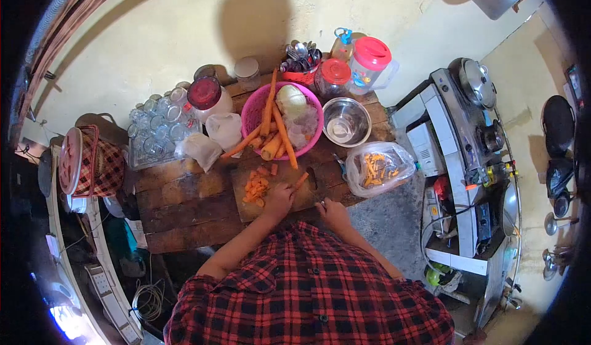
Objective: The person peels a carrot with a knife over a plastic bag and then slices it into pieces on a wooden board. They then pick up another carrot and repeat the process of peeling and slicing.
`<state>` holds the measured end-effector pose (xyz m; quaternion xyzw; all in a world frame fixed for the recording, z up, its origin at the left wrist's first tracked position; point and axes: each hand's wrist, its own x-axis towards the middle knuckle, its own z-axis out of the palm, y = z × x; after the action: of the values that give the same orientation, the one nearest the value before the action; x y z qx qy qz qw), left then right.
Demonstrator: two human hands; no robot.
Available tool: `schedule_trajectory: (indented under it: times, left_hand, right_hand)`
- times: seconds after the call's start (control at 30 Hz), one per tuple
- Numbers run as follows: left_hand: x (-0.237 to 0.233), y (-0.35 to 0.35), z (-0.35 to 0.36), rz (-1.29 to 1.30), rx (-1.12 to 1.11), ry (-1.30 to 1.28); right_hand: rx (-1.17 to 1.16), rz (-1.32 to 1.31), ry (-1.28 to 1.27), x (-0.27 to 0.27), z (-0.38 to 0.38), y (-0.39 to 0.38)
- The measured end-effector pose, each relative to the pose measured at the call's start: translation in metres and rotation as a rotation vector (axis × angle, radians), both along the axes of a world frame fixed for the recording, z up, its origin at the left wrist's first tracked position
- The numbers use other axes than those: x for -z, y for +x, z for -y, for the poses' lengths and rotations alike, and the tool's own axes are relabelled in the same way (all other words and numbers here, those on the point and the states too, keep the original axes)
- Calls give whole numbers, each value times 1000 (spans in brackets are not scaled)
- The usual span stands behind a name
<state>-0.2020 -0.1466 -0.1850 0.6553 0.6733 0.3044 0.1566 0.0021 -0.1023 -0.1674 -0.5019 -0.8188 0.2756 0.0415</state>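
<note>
A brown cutting board (239, 188) lies near the front of the wooden table, with a pile of carrot slices (255, 185) on its left half. My left hand (280, 201) is closed over a carrot piece (301, 180) on the board, whose end sticks out past the fingers. At the board's right edge, my right hand (334, 214) is closed around what looks like a knife; its blade hardly shows from above. Behind the board stands a pink basin (247, 109) holding several whole carrots (269, 112) and a pale round vegetable (290, 98).
A steel bowl (363, 114) and a plastic bag of orange-yellow pieces (381, 169) sit right of the basin, scissors (340, 165) beside the bag. Glass jars (161, 123) crowd a tray at left. Red-lidded containers (336, 73) stand behind. A stove (471, 135) is further right.
</note>
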Motion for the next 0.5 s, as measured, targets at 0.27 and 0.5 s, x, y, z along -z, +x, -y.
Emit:
schedule_trajectory:
  times: [0.27, 0.5]
  left_hand:
    - [12, 1, 0, -19, -34, 37]
    - [0, 2, 1, 5, -31, -13]
  right_hand:
    - [-40, 98, -84, -11, -9, -3]
    - [-41, 146, -92, -6, -12, -4]
